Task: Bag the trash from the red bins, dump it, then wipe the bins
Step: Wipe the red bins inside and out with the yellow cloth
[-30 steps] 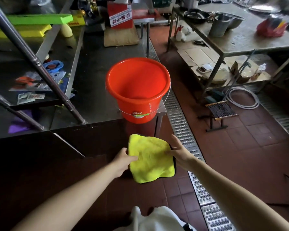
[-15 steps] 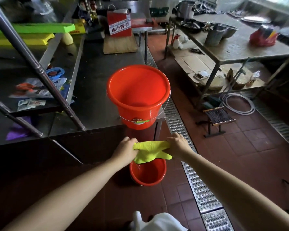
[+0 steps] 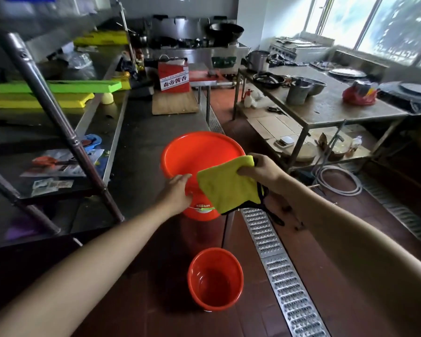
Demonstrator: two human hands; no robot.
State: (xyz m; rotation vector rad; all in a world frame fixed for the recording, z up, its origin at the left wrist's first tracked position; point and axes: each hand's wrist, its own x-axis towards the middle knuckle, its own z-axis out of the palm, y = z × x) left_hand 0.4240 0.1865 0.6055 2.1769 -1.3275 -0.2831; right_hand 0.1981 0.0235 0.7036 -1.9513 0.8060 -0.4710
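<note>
The right hand (image 3: 260, 170) pinches the upper corner of a yellow cloth (image 3: 225, 184), which hangs down and to the left of the grip, in front of a large red bucket (image 3: 199, 156). The left hand (image 3: 179, 190) holds that bucket's near rim, fingers curled over it. The bucket sits at the steel counter's (image 3: 141, 152) corner. A smaller red bucket (image 3: 215, 278) stands on the tiled floor (image 3: 331, 242) below, beside a metal drain grate (image 3: 284, 283).

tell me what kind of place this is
Most likely a commercial kitchen: a wok sits on a steel cooking range at the back, steel worktables carry metal bowls, and a drain grate runs along the red tiled floor.
</note>
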